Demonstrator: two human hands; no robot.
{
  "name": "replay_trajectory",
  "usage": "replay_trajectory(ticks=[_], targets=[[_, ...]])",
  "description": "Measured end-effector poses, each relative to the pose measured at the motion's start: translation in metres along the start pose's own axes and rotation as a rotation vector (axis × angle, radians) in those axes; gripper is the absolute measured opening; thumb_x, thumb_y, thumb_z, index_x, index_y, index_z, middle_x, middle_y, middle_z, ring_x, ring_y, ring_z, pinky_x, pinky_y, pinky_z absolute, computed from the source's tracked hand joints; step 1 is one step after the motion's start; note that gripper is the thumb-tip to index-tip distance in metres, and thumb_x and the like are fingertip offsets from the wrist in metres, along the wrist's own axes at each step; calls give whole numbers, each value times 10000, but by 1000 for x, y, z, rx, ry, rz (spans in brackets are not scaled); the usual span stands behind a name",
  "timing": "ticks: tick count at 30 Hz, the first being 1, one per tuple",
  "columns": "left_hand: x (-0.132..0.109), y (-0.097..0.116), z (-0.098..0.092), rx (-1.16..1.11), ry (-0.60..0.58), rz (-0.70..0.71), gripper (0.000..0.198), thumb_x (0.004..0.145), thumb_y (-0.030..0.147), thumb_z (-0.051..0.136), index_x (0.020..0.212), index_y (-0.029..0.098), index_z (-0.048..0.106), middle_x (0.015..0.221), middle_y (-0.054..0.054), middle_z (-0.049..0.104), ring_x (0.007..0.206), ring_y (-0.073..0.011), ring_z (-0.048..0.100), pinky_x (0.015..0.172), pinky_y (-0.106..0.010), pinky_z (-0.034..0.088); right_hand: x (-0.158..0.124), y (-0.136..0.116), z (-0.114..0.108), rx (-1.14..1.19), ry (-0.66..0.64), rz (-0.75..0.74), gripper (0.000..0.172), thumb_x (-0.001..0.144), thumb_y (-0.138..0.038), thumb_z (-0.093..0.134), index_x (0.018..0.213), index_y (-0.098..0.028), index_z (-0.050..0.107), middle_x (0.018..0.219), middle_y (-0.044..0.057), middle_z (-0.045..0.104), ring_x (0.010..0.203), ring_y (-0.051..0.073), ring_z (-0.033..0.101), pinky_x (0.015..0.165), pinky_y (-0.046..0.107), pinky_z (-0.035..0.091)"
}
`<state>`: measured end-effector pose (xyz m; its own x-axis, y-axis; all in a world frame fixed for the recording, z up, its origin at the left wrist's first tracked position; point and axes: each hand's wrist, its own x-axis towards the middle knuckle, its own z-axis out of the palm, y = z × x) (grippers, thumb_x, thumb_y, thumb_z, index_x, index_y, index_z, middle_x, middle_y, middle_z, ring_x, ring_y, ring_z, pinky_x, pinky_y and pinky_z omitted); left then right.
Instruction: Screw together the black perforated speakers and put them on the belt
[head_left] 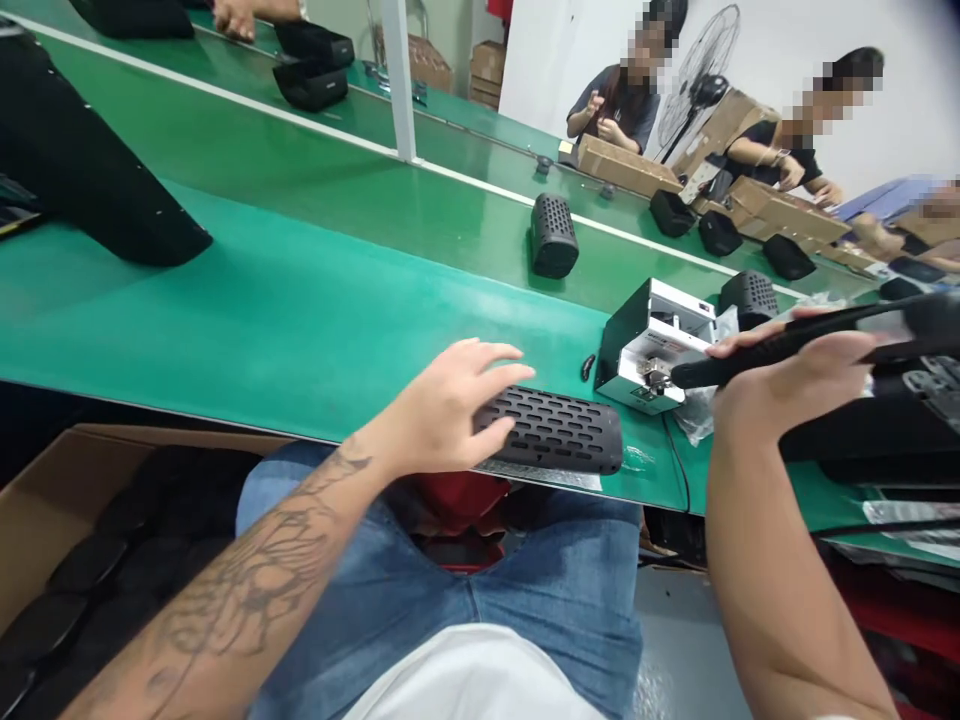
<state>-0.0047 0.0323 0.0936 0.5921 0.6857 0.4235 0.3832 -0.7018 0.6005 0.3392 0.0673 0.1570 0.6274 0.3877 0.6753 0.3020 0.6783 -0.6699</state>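
Note:
A black casing with rows of slots (559, 432) lies on its side at the near edge of the green bench. My left hand (457, 410) is over its left end, fingers spread and thumb apart; whether it presses on the casing I cannot tell. My right hand (795, 385) is wrapped around a black electric screwdriver (739, 362), held nearly level. The screwdriver's tip end points left, at the front of a small white and black screw feeder (660, 345). Contact between tip and feeder is hard to make out.
A small black part (588, 367) lies left of the feeder. Another slotted casing (554, 237) stands on the green conveyor (465, 215). A dark panel (97, 150) juts in at left. Below the bench, a cardboard box (45, 470) holds black parts. Co-workers sit across the line.

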Motion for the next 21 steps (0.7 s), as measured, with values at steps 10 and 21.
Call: replay_trajectory(ticks=[10,21], targets=[[-56,-29,37,-144,-9,-341,1113,747,310,829,1653,266,185,1642,-143,359,1471,-348,469,1250,-499,406,-18,26,-19,-29,-122,16,571,867,-741,590,839,-172,620,470,-32,522,351,177,523,339,320,459],[-65,-39,61,-82,159,-96,1134,712,344,871,1627,267,207,1564,-165,415,1469,-377,452,1243,-554,407,-7,11,-27,127,-245,109,479,833,-683,688,866,-206,651,559,10,586,467,183,615,465,301,568]])
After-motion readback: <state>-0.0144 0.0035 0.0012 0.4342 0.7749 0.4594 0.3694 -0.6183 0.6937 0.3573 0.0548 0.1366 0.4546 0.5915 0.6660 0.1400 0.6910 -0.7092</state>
